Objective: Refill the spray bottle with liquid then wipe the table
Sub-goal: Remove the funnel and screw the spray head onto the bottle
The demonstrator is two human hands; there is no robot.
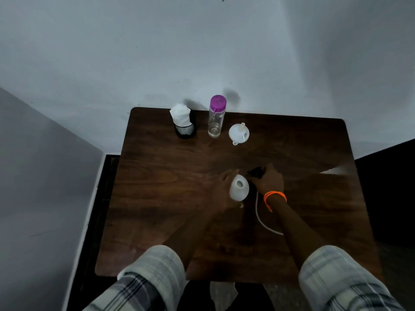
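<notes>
A white spray bottle body (239,187) stands open-necked at the middle of the dark wooden table (170,198). My left hand (222,191) grips its left side. My right hand (268,179), orange thread at the wrist, holds the black spray head (257,172) just right of the neck, and its white dip tube (260,217) trails toward me over the table. At the far edge stand a clear bottle with a purple cap (216,116), a little liquid in its bottom, and a white funnel (239,133) lying mouth down.
A black mesh cup with white tissues (183,122) stands at the far left of the bottle. The table is pushed against a grey wall, with dark floor on both sides. A bright patch of light (334,170) lies near the right edge.
</notes>
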